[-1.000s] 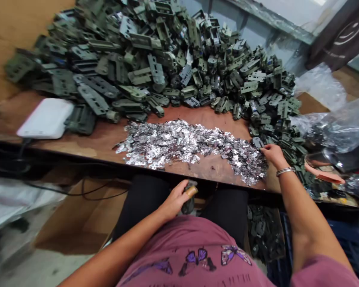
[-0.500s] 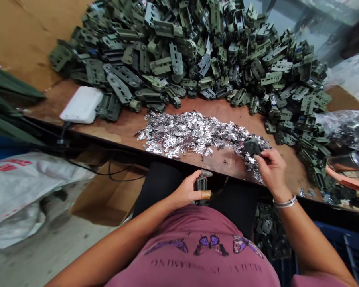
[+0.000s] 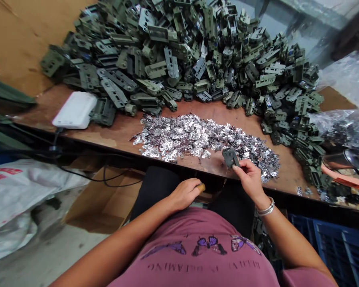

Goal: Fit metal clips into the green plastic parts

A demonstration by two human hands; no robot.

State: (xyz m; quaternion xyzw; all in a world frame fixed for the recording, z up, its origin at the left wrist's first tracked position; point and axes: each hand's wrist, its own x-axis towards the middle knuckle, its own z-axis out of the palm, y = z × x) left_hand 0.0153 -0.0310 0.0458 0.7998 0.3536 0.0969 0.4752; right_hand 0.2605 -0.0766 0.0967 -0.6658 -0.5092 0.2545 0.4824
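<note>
My right hand (image 3: 251, 179) pinches a dark green slotted housing (image 3: 230, 158) between thumb and fingers, holding it over the table's front edge. Behind and right of it lies a spread of small shiny metal clips (image 3: 185, 135). My left hand (image 3: 185, 194) is over my lap, just below the table edge, back upward and fingers curled in. A yellow-brown wrap (image 3: 201, 187) covers one of its digits. Whatever is inside that hand is hidden from view.
A tall heap of green housings (image 3: 170, 63) fills the back of the wooden table (image 3: 98, 137) and runs down its right side. A white box with a cable (image 3: 76, 111) stands at left. Below are a cardboard box (image 3: 89, 203) and a blue crate (image 3: 338, 243).
My right hand has moved left with its housing, away from the clips' right end. My left hand has rolled back-up, and the dark part seen in it before no longer shows.
</note>
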